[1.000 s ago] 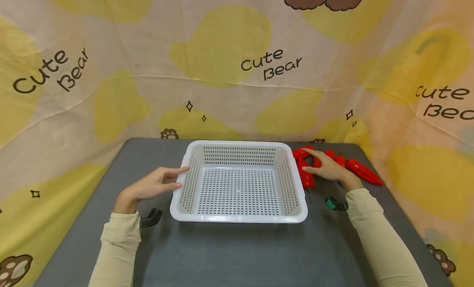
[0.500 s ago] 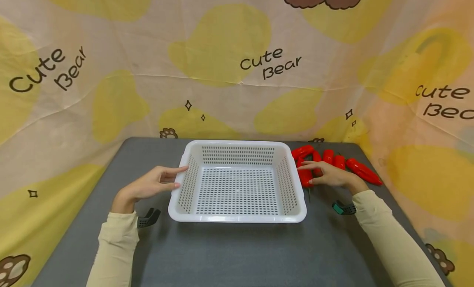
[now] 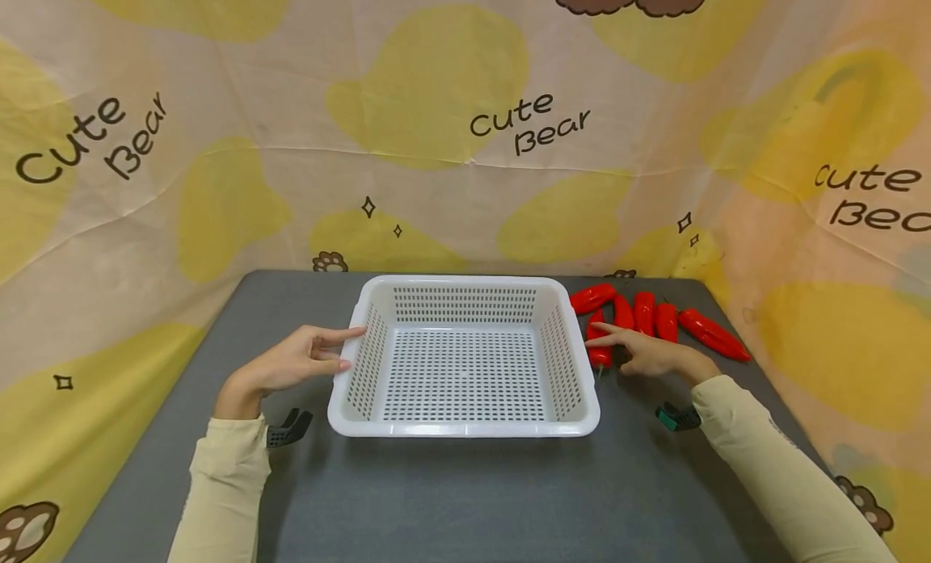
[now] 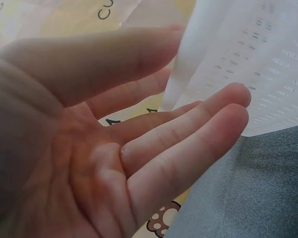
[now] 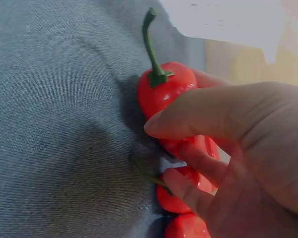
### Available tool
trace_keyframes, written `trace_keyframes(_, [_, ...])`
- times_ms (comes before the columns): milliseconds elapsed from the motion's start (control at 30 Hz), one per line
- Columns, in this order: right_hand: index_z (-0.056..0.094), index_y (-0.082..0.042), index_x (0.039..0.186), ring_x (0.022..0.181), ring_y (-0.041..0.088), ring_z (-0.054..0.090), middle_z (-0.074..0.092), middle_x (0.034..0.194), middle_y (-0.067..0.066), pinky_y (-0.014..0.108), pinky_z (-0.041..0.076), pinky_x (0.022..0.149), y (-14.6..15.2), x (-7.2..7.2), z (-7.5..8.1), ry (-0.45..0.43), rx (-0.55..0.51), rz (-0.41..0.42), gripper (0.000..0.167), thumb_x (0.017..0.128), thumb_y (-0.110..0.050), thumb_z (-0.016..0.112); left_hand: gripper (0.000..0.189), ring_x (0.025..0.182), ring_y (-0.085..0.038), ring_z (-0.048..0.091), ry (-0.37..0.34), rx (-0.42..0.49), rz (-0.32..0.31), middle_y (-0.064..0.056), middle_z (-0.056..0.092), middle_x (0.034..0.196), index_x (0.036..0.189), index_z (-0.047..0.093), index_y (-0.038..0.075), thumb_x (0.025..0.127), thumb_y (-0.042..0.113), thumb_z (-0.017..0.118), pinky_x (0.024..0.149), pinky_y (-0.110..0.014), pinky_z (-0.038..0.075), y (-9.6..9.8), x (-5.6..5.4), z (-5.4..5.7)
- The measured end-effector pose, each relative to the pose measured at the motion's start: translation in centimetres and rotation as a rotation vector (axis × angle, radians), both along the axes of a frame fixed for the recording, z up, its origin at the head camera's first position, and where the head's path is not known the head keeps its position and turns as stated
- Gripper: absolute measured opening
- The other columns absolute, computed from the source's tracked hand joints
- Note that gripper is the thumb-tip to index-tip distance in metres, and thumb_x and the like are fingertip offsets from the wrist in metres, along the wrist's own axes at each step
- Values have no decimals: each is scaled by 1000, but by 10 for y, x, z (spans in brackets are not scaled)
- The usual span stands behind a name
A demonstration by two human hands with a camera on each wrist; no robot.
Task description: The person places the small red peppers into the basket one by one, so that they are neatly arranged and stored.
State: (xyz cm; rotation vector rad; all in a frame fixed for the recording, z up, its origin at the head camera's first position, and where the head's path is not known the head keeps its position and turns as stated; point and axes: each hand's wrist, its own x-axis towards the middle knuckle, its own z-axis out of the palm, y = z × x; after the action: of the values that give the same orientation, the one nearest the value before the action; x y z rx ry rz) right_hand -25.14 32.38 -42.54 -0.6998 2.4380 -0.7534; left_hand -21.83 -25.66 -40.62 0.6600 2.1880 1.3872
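Note:
A white perforated plastic basket sits on the grey table. My left hand touches its left rim, thumb and index fingertips at the edge. In the left wrist view, the fingers of my left hand stretch nearly straight along the basket's side. To the right of the basket, my right hand reaches over a red pepper. The right wrist view shows its thumb against that pepper, with the index finger mostly hidden on the far side; a green stem points away from the hand.
Several more red peppers lie at the back right of the grey table, close to the basket's right side; one long pepper points outward. A patterned cloth hangs around the table's back and sides.
My right hand has come down and back from over the farther peppers to the nearest one, whose stem has shifted. The left hand stays at the basket's rim.

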Motion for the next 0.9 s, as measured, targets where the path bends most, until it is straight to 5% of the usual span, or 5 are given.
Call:
trace_keyframes(200, [54,0,143,147,60,14,21,161,35,77,25,113,-2,3,-6,98,-10,-3,63,82,10,66,69,110,-24,72,4,3,-2,-31,55,142,154,34,-5,96,15,67,92,-22,55,0,0,0])
trace_keyframes(600, [66,-1,126,132,51,48,54,141,30,65,47,103,-8,2,-30,493,14,-42,50,78,11,73,69,110,-25,72,6,3,-2,-30,57,141,154,35,-3,97,16,67,94,-24,55,-1,-1,-1])
trace_keyframes(900, [63,0,128,125,41,57,62,133,21,59,49,104,-6,6,-25,618,-25,-108,54,77,5,80,69,110,-25,73,-5,5,8,-28,56,143,154,37,-2,96,17,68,94,-24,56,-2,0,-2])
